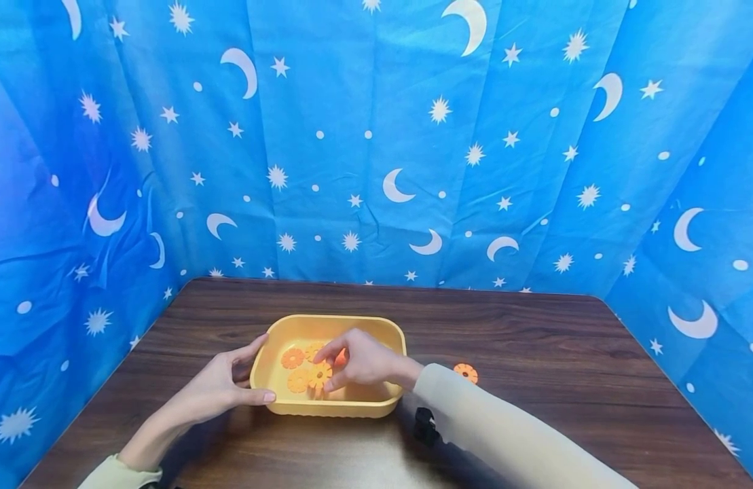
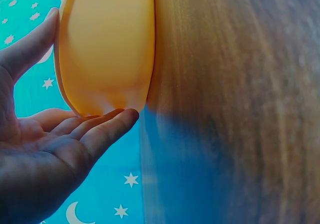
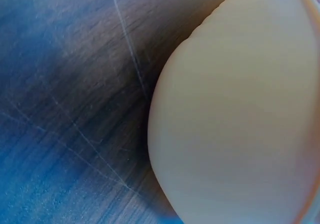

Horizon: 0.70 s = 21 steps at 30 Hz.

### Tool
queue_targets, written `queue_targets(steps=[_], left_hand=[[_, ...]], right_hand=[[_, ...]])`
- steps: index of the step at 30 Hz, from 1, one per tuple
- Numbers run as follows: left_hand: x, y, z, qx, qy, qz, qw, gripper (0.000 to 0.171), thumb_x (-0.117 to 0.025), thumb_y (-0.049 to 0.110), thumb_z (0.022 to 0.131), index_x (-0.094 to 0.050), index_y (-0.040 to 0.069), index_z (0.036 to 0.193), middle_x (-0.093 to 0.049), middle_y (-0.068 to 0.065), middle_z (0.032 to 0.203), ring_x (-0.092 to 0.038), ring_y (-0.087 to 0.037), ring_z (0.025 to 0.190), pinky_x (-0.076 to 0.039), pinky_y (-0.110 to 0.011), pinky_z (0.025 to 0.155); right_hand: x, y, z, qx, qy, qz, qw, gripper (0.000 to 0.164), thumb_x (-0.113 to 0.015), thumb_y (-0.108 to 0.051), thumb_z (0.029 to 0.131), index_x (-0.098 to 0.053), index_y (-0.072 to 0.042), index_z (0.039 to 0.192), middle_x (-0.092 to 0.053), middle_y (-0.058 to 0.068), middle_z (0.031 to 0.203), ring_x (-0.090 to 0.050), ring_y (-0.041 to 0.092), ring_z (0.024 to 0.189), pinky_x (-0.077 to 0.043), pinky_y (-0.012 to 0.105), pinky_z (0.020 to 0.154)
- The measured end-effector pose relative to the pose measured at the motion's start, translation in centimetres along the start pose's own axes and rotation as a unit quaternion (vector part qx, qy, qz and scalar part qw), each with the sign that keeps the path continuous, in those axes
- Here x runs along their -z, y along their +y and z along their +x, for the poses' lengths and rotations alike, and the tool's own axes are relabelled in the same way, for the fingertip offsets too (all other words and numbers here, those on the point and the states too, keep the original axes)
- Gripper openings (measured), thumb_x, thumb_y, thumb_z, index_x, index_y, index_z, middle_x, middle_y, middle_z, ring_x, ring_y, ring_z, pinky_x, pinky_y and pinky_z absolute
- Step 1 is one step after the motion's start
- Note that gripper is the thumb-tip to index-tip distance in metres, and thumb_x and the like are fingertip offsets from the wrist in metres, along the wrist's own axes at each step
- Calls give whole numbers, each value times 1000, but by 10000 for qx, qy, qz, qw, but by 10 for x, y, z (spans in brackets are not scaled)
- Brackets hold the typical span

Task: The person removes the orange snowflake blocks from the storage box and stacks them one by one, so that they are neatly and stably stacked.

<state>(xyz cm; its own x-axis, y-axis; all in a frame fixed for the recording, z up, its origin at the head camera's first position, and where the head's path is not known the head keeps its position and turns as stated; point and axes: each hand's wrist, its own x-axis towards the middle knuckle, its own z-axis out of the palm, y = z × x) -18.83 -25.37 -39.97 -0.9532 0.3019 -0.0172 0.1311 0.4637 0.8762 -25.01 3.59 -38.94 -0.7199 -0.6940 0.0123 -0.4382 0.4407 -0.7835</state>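
A yellow plastic tub point(image 1: 336, 409) with rounded corners sits on the table. My left hand point(image 1: 220, 387) holds its left end, thumb on the near rim and fingers along the outer wall; the left wrist view shows the fingers against the tub point(image 2: 107, 44). Reaching over the right rim, my right hand point(image 1: 364, 360) pinches an orange-yellow notched flower-shaped disc point(image 1: 320, 374) inside the tub. Several similar discs lie on the tub's floor, among them a darker orange disc point(image 1: 292, 358). The tub's outer wall point(image 3: 235, 119) fills much of the right wrist view, with the right hand hidden there.
One loose orange disc point(image 1: 466, 373) lies on the dark wooden table point(image 1: 523, 339), right of the tub and just beyond the right sleeve point(image 1: 504, 428). A blue curtain point(image 1: 339, 156) with white moons and stars surrounds the table's back and sides.
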Motion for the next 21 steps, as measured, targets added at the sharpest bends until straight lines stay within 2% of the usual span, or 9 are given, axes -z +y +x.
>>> queue_targets(steps=[8, 11, 16, 21], left_hand=[[-1, -1, 0, 38, 6, 19, 10000, 109, -92, 28, 82, -27, -2, 164, -35, -31, 163, -48, -47, 141, -55, -45, 102], [-1, -1, 0, 99, 19, 71, 9999, 109, -92, 30, 82, -28, -2, 164, -37, -31, 162, -49, -47, 141, -54, -46, 102], [-2, 0, -1, 170, 32, 112, 9998, 109, -92, 31, 82, -28, -1, 165, -38, -30, 162, -50, -47, 141, -55, -47, 102], [-2, 0, -1, 129, 31, 81, 9999, 109, -92, 31, 82, -28, -1, 165, -38, -30, 162, -49, -48, 141, -55, -47, 102]], right_hand=[[3, -4, -8, 287, 22, 186, 9994, 39, -92, -9, 81, -80, -3, 117, -76, 0, 99, -61, 29, 86, -45, 23, 65], [5, -6, -12, 293, 102, 242, 9992, 39, -92, -8, 80, -80, -3, 117, -77, 2, 100, -59, 30, 80, -41, 23, 61], [13, -9, -19, 294, 155, 182, 9993, 39, -92, -11, 81, -80, -6, 118, -75, -5, 99, -50, 22, 65, -37, 24, 57], [23, -10, -28, 549, 164, 60, 9983, 41, -91, -12, 82, -79, -4, 120, -76, 5, 105, -42, 14, 54, -36, 23, 53]])
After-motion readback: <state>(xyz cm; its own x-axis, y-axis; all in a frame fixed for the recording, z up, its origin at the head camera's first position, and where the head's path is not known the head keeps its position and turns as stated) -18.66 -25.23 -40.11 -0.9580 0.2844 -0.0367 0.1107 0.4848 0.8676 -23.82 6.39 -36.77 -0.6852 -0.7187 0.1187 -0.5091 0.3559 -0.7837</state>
